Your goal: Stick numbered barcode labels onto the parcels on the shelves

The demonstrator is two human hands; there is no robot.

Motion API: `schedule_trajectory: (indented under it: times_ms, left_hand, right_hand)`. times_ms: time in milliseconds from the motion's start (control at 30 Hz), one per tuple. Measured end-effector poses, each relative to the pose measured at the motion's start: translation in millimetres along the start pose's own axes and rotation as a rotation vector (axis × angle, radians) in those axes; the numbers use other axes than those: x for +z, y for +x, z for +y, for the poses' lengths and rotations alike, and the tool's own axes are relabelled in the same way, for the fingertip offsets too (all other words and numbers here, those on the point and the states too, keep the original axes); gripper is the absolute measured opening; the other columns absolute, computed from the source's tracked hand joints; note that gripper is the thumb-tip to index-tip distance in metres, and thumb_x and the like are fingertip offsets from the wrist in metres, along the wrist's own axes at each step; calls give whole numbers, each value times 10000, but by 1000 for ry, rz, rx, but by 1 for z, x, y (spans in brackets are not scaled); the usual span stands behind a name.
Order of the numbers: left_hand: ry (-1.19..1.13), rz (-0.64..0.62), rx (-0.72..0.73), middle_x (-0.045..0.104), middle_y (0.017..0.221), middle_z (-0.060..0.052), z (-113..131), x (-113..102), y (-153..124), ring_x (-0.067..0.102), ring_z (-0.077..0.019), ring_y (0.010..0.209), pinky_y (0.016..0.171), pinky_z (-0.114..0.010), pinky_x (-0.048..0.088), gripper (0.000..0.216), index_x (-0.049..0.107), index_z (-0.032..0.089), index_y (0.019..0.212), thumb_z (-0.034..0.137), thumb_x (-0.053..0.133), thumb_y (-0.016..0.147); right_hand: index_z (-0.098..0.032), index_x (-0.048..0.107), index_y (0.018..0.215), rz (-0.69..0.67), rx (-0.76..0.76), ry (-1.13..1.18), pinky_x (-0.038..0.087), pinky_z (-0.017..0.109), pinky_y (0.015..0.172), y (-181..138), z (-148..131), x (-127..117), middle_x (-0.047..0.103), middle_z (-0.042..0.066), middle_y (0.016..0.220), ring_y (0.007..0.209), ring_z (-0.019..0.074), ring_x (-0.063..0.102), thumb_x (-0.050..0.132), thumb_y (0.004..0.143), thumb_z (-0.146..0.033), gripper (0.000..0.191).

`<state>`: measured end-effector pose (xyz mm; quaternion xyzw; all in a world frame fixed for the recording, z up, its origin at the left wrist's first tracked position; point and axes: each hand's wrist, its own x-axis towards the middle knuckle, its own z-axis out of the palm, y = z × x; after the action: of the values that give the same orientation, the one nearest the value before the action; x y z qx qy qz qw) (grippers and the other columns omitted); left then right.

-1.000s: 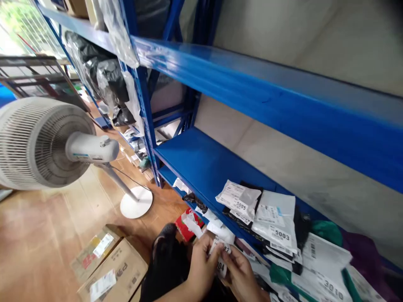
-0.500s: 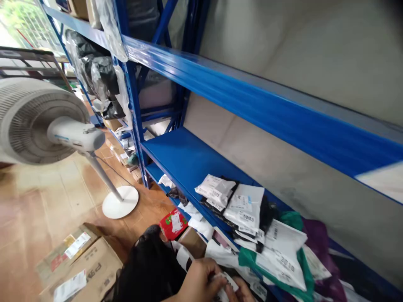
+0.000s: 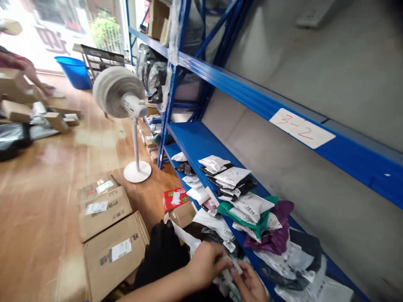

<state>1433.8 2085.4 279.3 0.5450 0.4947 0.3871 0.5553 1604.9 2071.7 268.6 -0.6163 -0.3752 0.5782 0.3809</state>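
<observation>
My left hand (image 3: 204,264) and my right hand (image 3: 250,285) meet at the bottom of the view, both pinching a small white numbered label (image 3: 232,265). They are just in front of the lower edge of the blue shelf (image 3: 192,140). A black bag (image 3: 163,251) lies under my left forearm. On the shelf beside my hands lies a row of parcel bags (image 3: 248,205), white, black, green and purple, each with a numbered sticker.
A white standing fan (image 3: 121,93) is on the wooden floor to the left. Cardboard boxes (image 3: 108,235) lie flat near my left arm. A red packet (image 3: 173,198) sits by the shelf foot. Another person's arm (image 3: 30,73) reaches over boxes at far left. A blue tub (image 3: 74,71) stands behind.
The view has swung back and to the right, so the fan looks farther off and the "3-2" tag on the upper shelf shows. Both hands stay together on the label.
</observation>
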Motion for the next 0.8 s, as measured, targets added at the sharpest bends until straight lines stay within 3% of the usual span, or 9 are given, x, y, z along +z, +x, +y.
schedule_trajectory:
  times_ms: [67,133,300,433,567,667,733,800]
  left_hand:
    - [26,132,-58,606,676,8,-11,-9,7,491,-107,639,594,-206,323,175,629,146,691,268,565,799]
    - [21,254,-148,606,692,-2,-31,-19,14,492,-116,652,599,-213,320,215,592,142,696,297,531,832]
    - [34,431,-407,605,686,-29,-100,-26,33,499,-138,647,600,-240,286,268,538,152,692,324,470,886]
    - [52,413,-560,631,672,-48,-148,-21,57,548,-153,638,575,-252,269,328,581,155,708,346,417,916]
    - [114,334,-575,676,778,-94,-179,-21,84,613,-196,731,618,-264,357,367,662,149,753,352,407,920]
    - [221,348,-531,635,1053,-167,-189,-26,111,590,-278,970,795,-334,433,285,643,97,1046,238,452,889]
    - [295,339,-445,549,1233,-185,-190,-30,137,517,-302,1121,912,-383,423,418,501,96,1276,141,451,864]
    - [357,271,-294,452,1374,-160,-190,-34,168,424,-282,1249,1021,-402,369,494,391,154,1377,105,384,885]
  right_hand:
    - [-177,626,834,-57,-20,4,518,257,709,22,-9,21,708,38,788,786,202,659,853,512,-448,478]
    - [-171,617,873,-131,-6,1,526,292,760,45,-7,46,709,43,823,828,218,664,841,542,-439,482]
    - [-170,579,878,-181,118,-31,539,311,693,95,40,87,707,33,791,762,225,680,842,533,-435,509]
    - [-178,529,914,-140,240,-112,546,325,701,132,83,84,715,56,869,809,238,683,855,484,-453,605]
    - [-187,497,944,-56,217,-183,527,334,806,171,113,68,709,57,930,913,237,664,838,488,-491,646]
    - [-200,485,964,15,149,-201,512,307,831,195,132,54,696,42,961,941,214,648,794,564,-513,594]
    - [-212,483,974,69,113,-201,512,279,810,207,148,46,684,33,990,949,198,639,771,605,-509,555]
    - [-220,487,982,71,76,-245,514,248,731,214,164,42,679,28,981,920,189,640,726,651,-523,508]
